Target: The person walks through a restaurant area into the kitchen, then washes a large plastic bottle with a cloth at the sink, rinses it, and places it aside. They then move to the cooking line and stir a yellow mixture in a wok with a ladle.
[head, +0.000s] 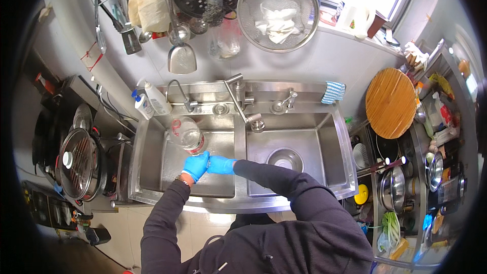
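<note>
Over the left basin of a stainless steel double sink (240,182), both my hands wear blue gloves and meet. My left hand (196,166) is at the mouth end of a large clear plastic bottle (185,132) with a red handle and red label, which lies tilted in the basin. Touching its fingers from the right is my right hand (221,164); a small part of something pale shows between the two, too small to name. The swivel faucet (239,102) points over the right basin, where a round drain strainer (285,161) sits.
Two pump bottles (156,97) stand at the sink's back left corner. A striped cloth (333,92) hangs at the back right. Utensils and a mesh strainer (277,13) hang on the wall above. A lidded pan (79,163) is at left; a rack with a round wooden board (391,103) is at right.
</note>
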Tool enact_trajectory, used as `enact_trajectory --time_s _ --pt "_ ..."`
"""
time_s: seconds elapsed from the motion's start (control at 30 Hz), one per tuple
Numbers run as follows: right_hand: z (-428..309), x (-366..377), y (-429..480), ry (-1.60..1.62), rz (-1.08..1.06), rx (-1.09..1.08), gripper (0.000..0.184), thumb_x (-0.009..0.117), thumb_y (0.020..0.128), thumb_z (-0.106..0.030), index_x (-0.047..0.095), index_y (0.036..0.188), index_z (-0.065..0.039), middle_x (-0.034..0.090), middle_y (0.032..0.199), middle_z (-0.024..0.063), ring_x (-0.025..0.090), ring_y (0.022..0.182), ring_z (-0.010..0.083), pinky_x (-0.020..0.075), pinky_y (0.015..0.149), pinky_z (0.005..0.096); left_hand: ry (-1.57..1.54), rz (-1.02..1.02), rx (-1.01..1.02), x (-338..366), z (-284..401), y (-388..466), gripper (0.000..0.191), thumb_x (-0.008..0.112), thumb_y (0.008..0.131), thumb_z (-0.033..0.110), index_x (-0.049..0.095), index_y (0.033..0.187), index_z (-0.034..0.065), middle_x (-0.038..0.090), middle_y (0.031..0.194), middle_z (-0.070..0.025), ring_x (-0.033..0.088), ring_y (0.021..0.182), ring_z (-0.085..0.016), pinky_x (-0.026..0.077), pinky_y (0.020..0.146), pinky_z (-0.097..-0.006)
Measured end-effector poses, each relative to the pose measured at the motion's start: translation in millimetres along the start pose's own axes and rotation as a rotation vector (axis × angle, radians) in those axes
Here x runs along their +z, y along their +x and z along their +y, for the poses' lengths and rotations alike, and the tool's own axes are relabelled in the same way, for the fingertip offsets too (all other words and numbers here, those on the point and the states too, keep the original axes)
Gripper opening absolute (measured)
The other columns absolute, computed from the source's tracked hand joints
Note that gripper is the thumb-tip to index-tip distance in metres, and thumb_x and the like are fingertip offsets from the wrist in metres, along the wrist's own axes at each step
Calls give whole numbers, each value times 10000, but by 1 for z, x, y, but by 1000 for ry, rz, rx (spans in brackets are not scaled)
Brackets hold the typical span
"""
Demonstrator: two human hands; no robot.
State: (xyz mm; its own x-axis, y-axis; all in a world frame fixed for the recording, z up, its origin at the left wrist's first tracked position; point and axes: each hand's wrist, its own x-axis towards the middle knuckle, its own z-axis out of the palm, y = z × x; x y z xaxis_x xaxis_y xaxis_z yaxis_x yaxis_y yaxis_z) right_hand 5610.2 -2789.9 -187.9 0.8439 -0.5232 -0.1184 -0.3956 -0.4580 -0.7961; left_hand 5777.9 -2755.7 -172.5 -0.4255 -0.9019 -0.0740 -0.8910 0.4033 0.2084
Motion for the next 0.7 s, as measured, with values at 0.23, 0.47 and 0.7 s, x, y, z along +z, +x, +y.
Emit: enact_trajectory --time_s 0.23,0.47,0.7 --pt "-2 -42 -59 834 184 356 307 575 933 -264 620 1190 -103 651 1048 -7 571 883 79 437 689 232 -581 312 -18 -12 22 -8 343 669 884 252 556 1109 20 660 961 -141 651 770 -295 518 718 -383" --pt "-15 -98 -109 708 557 320 228 637 901 -194 671 1097 -81 675 954 0 600 850 99 469 743 250 -1390 79 -333 -27 26 11 252 597 945 253 660 1063 39 685 930 -32 655 789 -135 513 666 -277" --pt "-33 -117 -151 564 602 215 260 685 839 -66 658 1093 -17 662 938 10 587 862 103 483 789 255 -1694 300 -266 -39 44 27 288 529 982 252 650 1160 61 669 1122 -39 627 990 -127 510 858 -281"
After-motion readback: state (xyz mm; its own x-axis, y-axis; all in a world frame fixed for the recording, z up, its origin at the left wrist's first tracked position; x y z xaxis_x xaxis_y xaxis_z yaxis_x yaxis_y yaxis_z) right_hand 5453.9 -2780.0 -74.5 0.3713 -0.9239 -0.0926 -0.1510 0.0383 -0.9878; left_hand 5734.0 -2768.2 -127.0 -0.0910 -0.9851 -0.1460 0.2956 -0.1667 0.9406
